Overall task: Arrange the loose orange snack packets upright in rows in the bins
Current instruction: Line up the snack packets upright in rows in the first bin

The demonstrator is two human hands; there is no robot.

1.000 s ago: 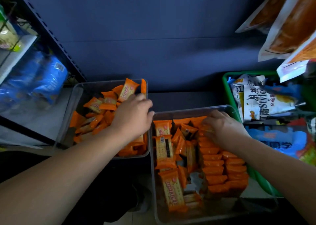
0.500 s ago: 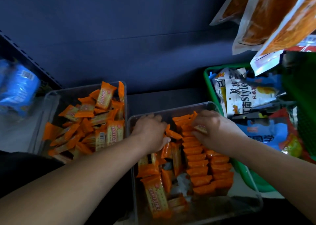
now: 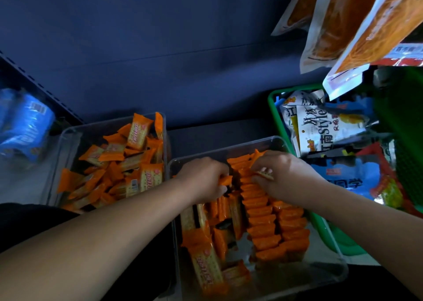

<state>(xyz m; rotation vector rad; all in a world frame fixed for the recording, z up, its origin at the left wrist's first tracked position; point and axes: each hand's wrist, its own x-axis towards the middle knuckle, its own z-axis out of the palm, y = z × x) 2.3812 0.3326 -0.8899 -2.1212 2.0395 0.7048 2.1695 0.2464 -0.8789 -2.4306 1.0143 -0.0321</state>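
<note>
One wide-angle camera worn on the head looks forward and steeply down, close above the left hand (image 3: 203, 179) and right hand (image 3: 283, 177), centred on the nearer clear bin (image 3: 325, 271), with the blue back wall (image 3: 160, 48) filling the top.

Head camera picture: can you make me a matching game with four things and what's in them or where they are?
Things:
1. left clear bin
2. right clear bin
3. green basket
4. blue packs

Clues:
a. left hand and right hand inside
b. far left
c. only jumbled orange packets
d. white and blue snack bags

Pairs: 1-c, 2-a, 3-d, 4-b
</note>
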